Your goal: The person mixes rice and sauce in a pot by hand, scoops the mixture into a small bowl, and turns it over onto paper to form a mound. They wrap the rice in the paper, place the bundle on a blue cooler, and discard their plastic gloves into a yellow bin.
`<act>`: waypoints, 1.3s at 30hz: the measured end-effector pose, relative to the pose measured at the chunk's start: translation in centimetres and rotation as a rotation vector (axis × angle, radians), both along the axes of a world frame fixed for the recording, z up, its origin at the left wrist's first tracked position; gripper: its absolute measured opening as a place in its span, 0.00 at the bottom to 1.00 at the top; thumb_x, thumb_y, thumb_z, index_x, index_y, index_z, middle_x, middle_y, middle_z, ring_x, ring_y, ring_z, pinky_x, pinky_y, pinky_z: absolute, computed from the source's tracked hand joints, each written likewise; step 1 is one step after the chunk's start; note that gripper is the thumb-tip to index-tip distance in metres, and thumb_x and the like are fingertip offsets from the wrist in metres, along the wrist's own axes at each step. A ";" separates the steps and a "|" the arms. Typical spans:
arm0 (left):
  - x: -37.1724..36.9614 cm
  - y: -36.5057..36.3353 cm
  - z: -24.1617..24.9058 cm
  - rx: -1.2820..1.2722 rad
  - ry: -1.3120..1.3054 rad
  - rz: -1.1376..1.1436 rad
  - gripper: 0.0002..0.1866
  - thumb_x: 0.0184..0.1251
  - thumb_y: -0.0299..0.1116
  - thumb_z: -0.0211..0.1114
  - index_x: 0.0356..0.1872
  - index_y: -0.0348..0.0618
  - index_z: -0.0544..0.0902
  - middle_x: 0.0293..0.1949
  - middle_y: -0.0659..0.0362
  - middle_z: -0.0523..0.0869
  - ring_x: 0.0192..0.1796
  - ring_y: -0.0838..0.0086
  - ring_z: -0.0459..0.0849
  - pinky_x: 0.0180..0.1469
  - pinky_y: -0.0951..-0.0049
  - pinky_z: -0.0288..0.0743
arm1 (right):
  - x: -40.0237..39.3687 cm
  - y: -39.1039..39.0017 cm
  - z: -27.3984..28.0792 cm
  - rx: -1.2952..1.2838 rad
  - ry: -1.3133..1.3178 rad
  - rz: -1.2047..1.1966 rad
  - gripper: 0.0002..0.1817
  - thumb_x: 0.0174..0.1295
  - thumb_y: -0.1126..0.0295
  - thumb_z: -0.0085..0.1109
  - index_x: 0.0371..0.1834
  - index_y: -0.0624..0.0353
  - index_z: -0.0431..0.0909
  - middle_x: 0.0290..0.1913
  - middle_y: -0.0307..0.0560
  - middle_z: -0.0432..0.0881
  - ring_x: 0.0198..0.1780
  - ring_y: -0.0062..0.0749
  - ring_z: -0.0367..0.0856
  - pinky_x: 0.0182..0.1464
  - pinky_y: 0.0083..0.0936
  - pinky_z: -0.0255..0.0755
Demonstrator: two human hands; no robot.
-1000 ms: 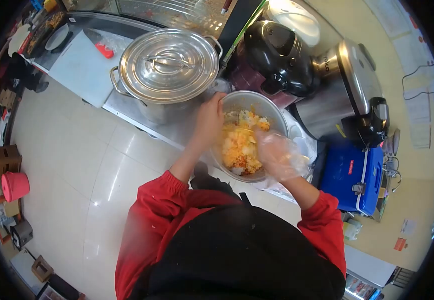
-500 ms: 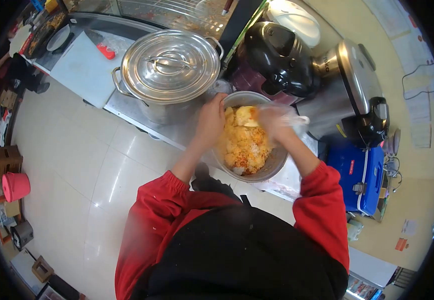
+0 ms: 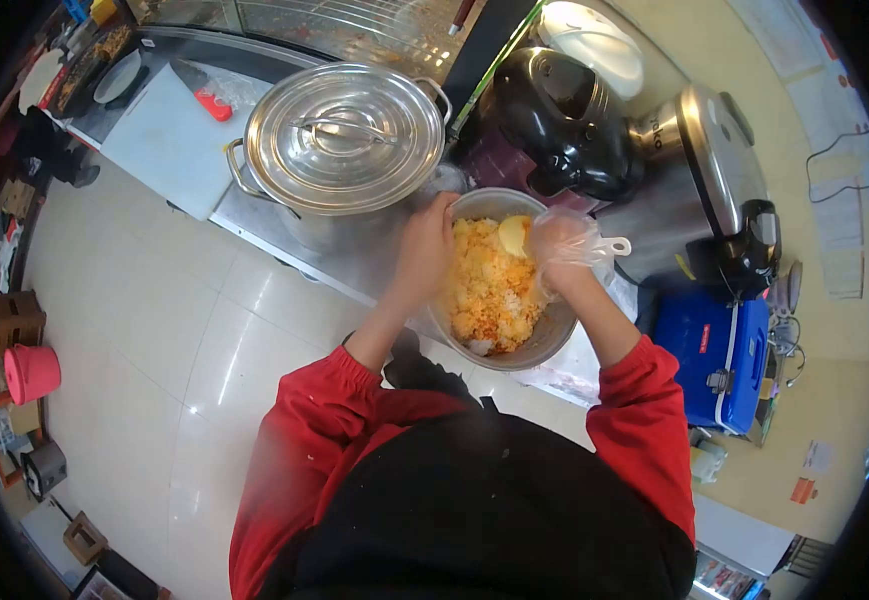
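Head view: orange-yellow rice (image 3: 494, 285) fills part of a metal bowl (image 3: 554, 328); the left hand (image 3: 424, 250) has fingers clamped on its rim, the gloved right hand (image 3: 562, 242) on a paddle (image 3: 513, 236).

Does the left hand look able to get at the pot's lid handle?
Probably yes: nothing covers the lid handle, and the left hand is close to the pot. It would likely have to let go of the bowl first.

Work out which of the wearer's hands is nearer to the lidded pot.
Left. The left hand is at the bowl's rim, beside the pot; the gloved right hand is across the bowl.
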State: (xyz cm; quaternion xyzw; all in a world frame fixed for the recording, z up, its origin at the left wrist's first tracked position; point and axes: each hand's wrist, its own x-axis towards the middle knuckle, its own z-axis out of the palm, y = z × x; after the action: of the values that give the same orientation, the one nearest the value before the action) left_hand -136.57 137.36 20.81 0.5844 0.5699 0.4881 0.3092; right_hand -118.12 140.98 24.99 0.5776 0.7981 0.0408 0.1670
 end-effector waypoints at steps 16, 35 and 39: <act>-1.0 5.0 -0.4 0.021 0.071 -0.437 0.12 0.63 0.24 0.49 0.45 0.36 0.76 0.40 0.44 0.81 0.44 0.53 0.80 0.45 0.63 0.72 | -2.9 -3.1 -3.5 0.283 -0.047 0.099 0.12 0.56 0.67 0.49 0.42 0.57 0.75 0.23 0.42 0.78 0.25 0.37 0.79 0.26 0.34 0.72; -0.4 8.6 -2.5 0.199 0.093 -0.577 0.12 0.61 0.21 0.52 0.44 0.38 0.79 0.37 0.46 0.83 0.41 0.60 0.83 0.44 0.69 0.73 | -3.6 -3.1 -2.1 -0.151 0.141 -0.014 0.14 0.63 0.67 0.41 0.45 0.61 0.72 0.31 0.48 0.79 0.34 0.41 0.81 0.33 0.37 0.73; 0.1 8.8 -2.8 0.296 0.037 -0.541 0.11 0.57 0.22 0.55 0.40 0.41 0.81 0.32 0.48 0.83 0.34 0.56 0.82 0.37 0.65 0.75 | -0.9 -6.7 1.3 -0.164 0.006 0.139 0.14 0.60 0.67 0.43 0.47 0.58 0.73 0.37 0.46 0.79 0.37 0.39 0.81 0.32 0.35 0.73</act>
State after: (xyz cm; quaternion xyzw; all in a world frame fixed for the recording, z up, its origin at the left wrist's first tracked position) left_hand -136.48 146.11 18.02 0.7623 0.3218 0.4549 0.3292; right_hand -118.97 134.29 26.34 0.5052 0.8374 -0.0150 0.2080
